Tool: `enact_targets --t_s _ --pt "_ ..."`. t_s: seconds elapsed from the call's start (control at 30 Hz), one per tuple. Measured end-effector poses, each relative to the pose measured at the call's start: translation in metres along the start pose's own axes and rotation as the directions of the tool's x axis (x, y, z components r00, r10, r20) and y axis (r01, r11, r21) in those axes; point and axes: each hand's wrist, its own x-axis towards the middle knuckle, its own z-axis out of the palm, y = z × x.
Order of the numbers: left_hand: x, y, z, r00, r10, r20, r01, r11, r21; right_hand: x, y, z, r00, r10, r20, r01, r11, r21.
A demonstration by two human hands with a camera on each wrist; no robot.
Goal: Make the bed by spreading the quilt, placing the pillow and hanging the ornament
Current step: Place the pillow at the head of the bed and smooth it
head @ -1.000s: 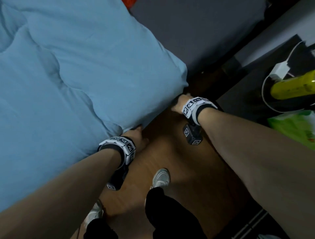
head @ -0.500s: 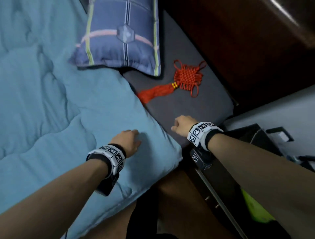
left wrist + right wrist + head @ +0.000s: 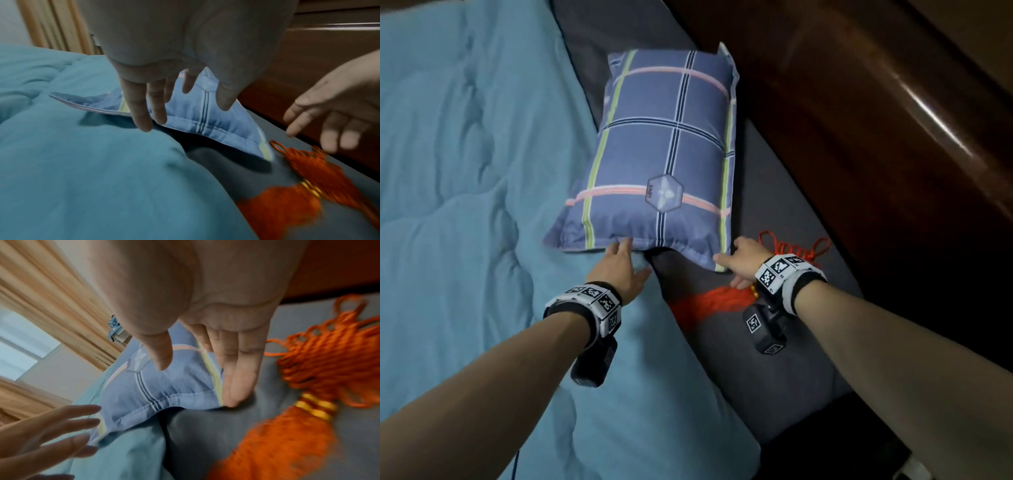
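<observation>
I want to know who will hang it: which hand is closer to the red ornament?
Right. The right hand hovers directly above the red ornament, open, fingers at the pillow corner. The left hand is farther, over the quilt.

The checked pillow (image 3: 666, 161) lies partly on the blue quilt (image 3: 465, 205), partly on the grey sheet (image 3: 774, 192). At the pillow's near edge, 2 hands reach with straight fingers: the left hand (image 3: 619, 267) and the right hand (image 3: 744, 260). A red ornament (image 3: 722, 301) (partly hidden by the right wrist) lies just beside the pillow's near corner.
</observation>
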Motion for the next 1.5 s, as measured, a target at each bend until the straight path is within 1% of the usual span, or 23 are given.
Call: enact_targets --t_s 0.07,0.13,0.2,0.3,0.4,0.5,0.57,0.67,0.77,0.9,0.97,1.07,1.13,1.2,1.23,1.27,1.3,1.33,1.37,1.4,1.43,1.47,1.5 --pt "0.031 -0.002 -0.007 0.993 -0.061 -0.102 0.052 0.995 -0.088 0.034 -0.011 -0.001 0.999 0.015 0.04 -0.019 0.995 0.094" --pt "0.066 -0.01 -0.014 0.958 -0.162 -0.236 0.12 0.976 -0.183 0.071 -0.018 0.001 0.999 0.023 0.049 -0.031 0.984 0.178" --pt "0.098 -0.022 -0.017 0.918 -0.28 -0.281 0.217 0.947 -0.235 0.096 -0.022 0.001 0.993 0.037 0.109 -0.069 0.949 0.307" --pt "0.134 -0.039 -0.015 0.888 -0.399 -0.231 0.32 0.894 -0.314 0.115 -0.037 0.001 0.986 0.005 0.165 -0.071 0.915 0.397" --pt "0.147 -0.036 -0.011 0.891 -0.433 -0.138 0.36 0.858 -0.367 0.131 -0.05 -0.01 0.994 -0.099 0.048 0.082 0.959 0.272" --pt "0.147 -0.003 -0.006 0.933 -0.351 -0.079 0.276 0.839 -0.469 0.139 -0.064 -0.067 0.975 -0.176 -0.135 0.2 0.96 0.197" --pt "0.149 0.042 0.002 0.975 -0.223 0.012 0.194 0.819 -0.54 0.143 -0.067 -0.122 0.941 -0.171 -0.293 0.207 0.973 0.1" --pt "0.162 0.12 0.019 0.998 0.023 0.064 0.02 0.802 -0.598 0.151 -0.049 -0.178 0.895 -0.123 -0.428 0.08 0.99 -0.116" --pt "0.178 0.161 0.025 0.988 0.125 0.092 -0.057 0.845 -0.531 0.153 -0.023 -0.19 0.886 -0.035 -0.462 -0.088 0.966 -0.242" --pt "0.185 0.159 0.026 0.969 0.204 0.137 -0.135 0.908 -0.398 0.156 -0.021 -0.189 0.876 0.002 -0.481 -0.135 0.961 -0.242" --pt "0.182 0.153 0.027 0.965 0.219 0.143 -0.137 0.889 -0.438 0.153 -0.026 -0.188 0.885 0.01 -0.465 -0.164 0.942 -0.292" --pt "0.182 0.123 0.021 0.989 0.148 0.012 -0.13 0.901 -0.413 0.149 -0.049 -0.182 0.886 -0.08 -0.457 -0.125 0.907 -0.403" --pt "0.185 0.093 0.014 0.995 0.097 0.003 -0.094 0.967 -0.235 0.146 -0.081 -0.178 0.817 -0.341 -0.466 0.065 0.856 -0.513" --pt "0.192 0.069 0.011 0.996 0.048 0.08 -0.042 0.996 -0.075 0.145 -0.118 -0.17 0.65 -0.633 -0.42 0.305 0.724 -0.619" --pt "0.196 0.061 0.011 0.992 0.041 0.116 -0.036 0.998 -0.051 0.147 -0.13 -0.164 0.575 -0.714 -0.4 0.376 0.665 -0.646" --pt "0.199 0.056 0.011 0.99 0.049 0.136 -0.043 0.998 -0.046 0.155 -0.132 -0.157 0.558 -0.738 -0.379 0.387 0.635 -0.668" --pt "0.204 0.053 0.014 0.987 0.073 0.146 -0.066 0.996 -0.056 0.168 -0.123 -0.147 0.604 -0.717 -0.348 0.349 0.63 -0.694" --pt "0.206 0.051 0.017 0.982 0.095 0.161 -0.086 0.994 -0.062 0.182 -0.105 -0.134 0.711 -0.633 -0.305 0.274 0.65 -0.709" --pt "0.21 0.048 0.021 0.977 0.116 0.182 -0.105 0.992 -0.068 0.197 -0.083 -0.124 0.838 -0.476 -0.267 0.155 0.676 -0.721" --pt "0.214 0.048 0.026 0.971 0.125 0.204 -0.114 0.992 -0.061 0.209 -0.067 -0.121 0.918 -0.315 -0.243 0.045 0.69 -0.723" --pt "0.219 0.047 0.03 0.965 0.134 0.224 -0.125 0.991 -0.055 0.216 -0.064 -0.123 0.943 -0.235 -0.237 -0.002 0.706 -0.708" --pt "0.224 0.045 0.032 0.963 0.135 0.235 -0.128 0.991 -0.046 0.216 -0.071 -0.13 0.937 -0.25 -0.243 0.013 0.722 -0.692" --pt "0.228 0.043 0.033 0.962 0.138 0.237 -0.128 0.99 -0.055 0.212 -0.085 -0.136 0.885 -0.374 -0.277 0.1 0.734 -0.672"
